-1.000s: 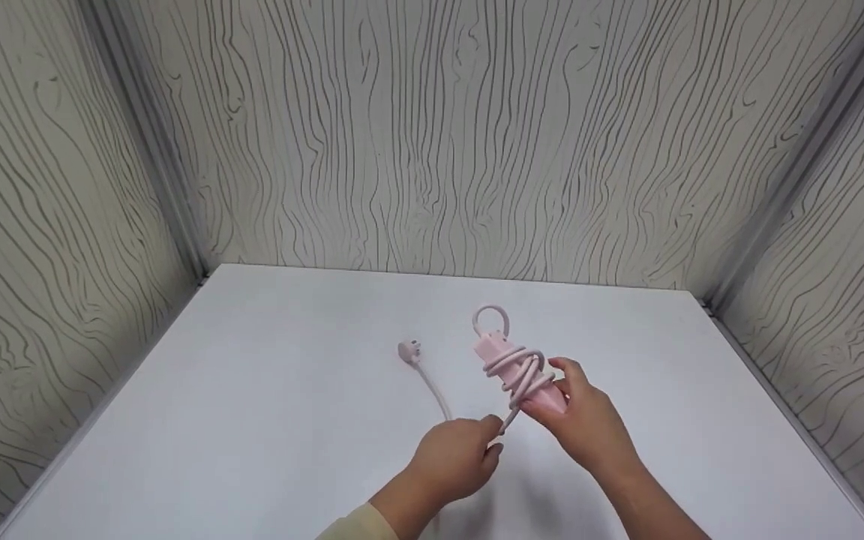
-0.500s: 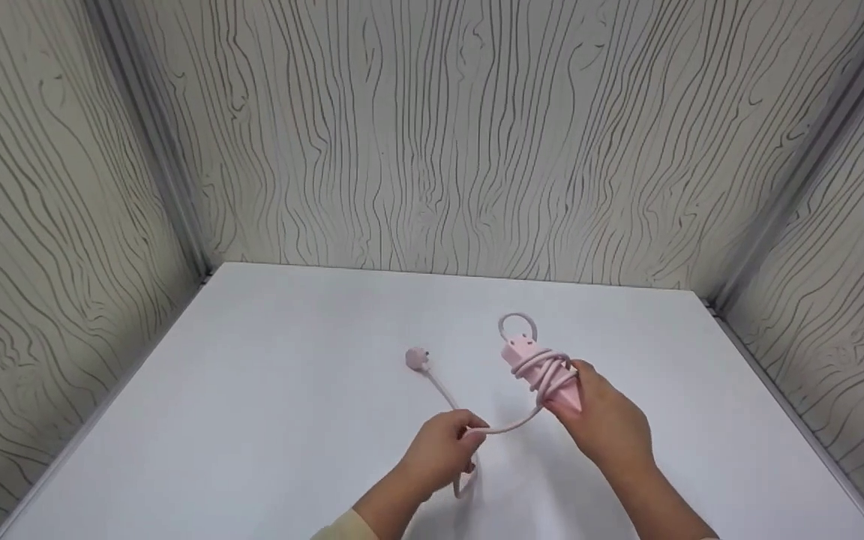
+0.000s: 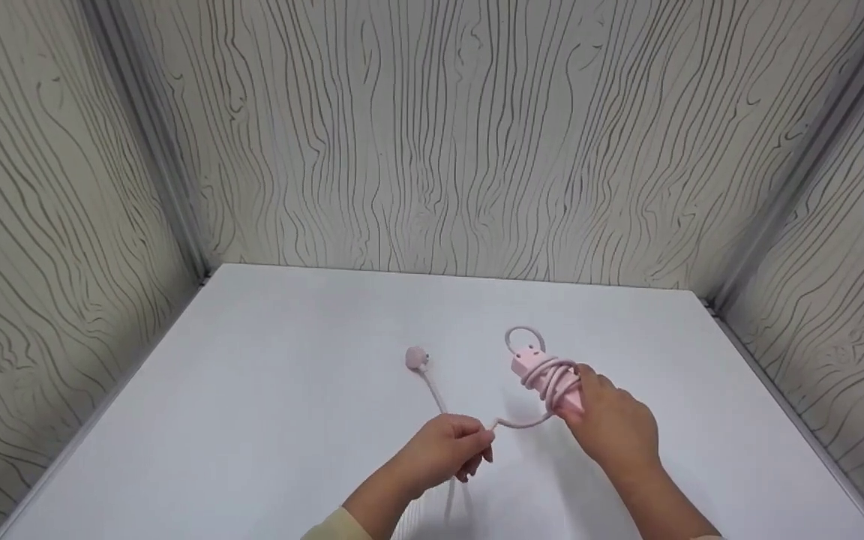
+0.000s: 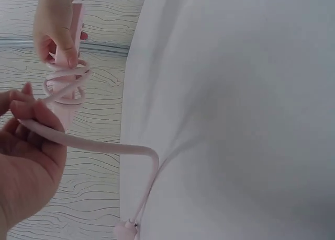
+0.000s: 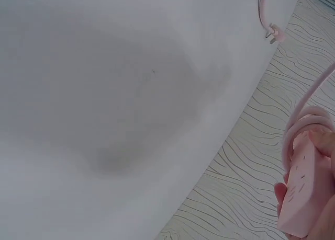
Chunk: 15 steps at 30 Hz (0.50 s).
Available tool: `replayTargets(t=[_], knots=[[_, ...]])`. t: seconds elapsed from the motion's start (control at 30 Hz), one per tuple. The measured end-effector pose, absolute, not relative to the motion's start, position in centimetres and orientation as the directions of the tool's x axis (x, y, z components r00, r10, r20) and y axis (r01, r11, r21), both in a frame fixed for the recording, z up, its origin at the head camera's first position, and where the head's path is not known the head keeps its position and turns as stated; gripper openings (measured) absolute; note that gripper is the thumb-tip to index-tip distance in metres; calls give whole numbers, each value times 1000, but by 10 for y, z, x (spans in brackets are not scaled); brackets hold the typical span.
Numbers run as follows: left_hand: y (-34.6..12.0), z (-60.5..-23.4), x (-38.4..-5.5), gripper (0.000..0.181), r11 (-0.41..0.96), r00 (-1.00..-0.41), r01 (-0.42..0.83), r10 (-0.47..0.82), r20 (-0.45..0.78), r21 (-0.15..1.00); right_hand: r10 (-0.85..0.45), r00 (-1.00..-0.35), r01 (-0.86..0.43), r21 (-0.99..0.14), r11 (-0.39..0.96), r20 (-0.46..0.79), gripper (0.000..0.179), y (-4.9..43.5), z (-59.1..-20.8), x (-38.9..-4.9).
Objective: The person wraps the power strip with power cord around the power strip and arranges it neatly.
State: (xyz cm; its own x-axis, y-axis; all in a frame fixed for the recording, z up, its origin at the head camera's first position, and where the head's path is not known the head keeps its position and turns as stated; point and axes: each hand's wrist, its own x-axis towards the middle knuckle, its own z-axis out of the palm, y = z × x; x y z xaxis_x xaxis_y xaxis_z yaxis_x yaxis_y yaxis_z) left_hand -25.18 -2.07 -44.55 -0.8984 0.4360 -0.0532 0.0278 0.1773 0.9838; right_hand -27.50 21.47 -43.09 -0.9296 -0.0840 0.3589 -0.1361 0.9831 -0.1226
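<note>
A pink power strip (image 3: 526,361) is raised over the table, with several turns of its own cord wound round its middle. My right hand (image 3: 619,426) grips the strip's near end; in the right wrist view its sockets show on the power strip (image 5: 299,190). To the left, my left hand (image 3: 439,452) pinches the cord (image 3: 526,425) between thumb and fingers. A slack curve of cord joins the two hands. Beyond the left hand, the free cord (image 4: 99,146) drops to the table and leads to the plug (image 3: 416,358), which lies there.
The white table (image 3: 289,360) is bordered by wood-grain patterned panels (image 3: 417,150) at the back and both sides. Grey metal posts (image 3: 154,150) stand at the back corners. A small loop of cord (image 3: 524,330) sticks out from the strip's far end.
The right hand has carried the strip rightward and slightly nearer. The left hand has shifted a little left with the cord, and the stretch between the hands has grown longer and slacker.
</note>
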Motion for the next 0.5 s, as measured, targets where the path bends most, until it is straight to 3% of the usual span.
replayTargets(t=[0.13, 0.27, 0.37, 0.5], knots=[[-21, -438, -252, 19, 257, -826, 289, 553, 105, 922, -109, -956, -137, -88, 987, 272, 62, 218, -430, -274], [-20, -432, -259, 18, 395, -784, 539, 559, 271, 744, -176, -966, -188, -47, 981, 192, 63, 219, -428, -270], [-20, -430, -265, 21, 453, -756, 639, 518, 400, 622, -265, -951, -272, -22, 962, 160, 61, 219, -426, -268], [-21, -430, -274, 27, 428, -669, 743, 495, 554, 515, -425, -894, -431, -16, 902, 138, 57, 221, -423, -265]])
